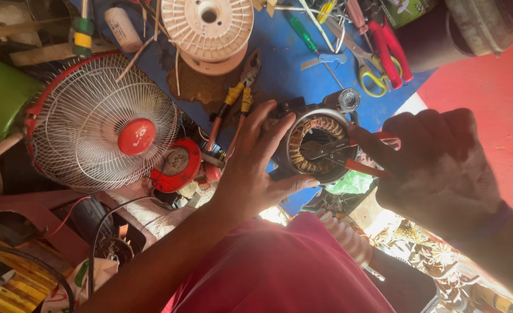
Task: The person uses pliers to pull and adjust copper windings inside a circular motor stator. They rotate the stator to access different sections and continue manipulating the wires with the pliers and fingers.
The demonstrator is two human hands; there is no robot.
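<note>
Blue worktop (pixel 279 52), cluttered. Far centre: empty white spool (pixel 208 23). Beside it, yellow-handled pliers (pixel 236 98). Far right: green screwdriver (pixel 301 33), yellow-handled scissors (pixel 365 66), red-handled cutters (pixel 387 49). Centre: motor stator (pixel 317 145).

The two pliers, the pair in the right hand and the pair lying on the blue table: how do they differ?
The red-handled pliers are gripped by the right hand, with their nose reaching inside the round motor stator that the left hand steadies. The yellow-handled pliers lie untouched on the blue table beside the white spool. Handle colours differ: red against yellow and dull red. Both have metal jaws and two sleeved handles.
</note>
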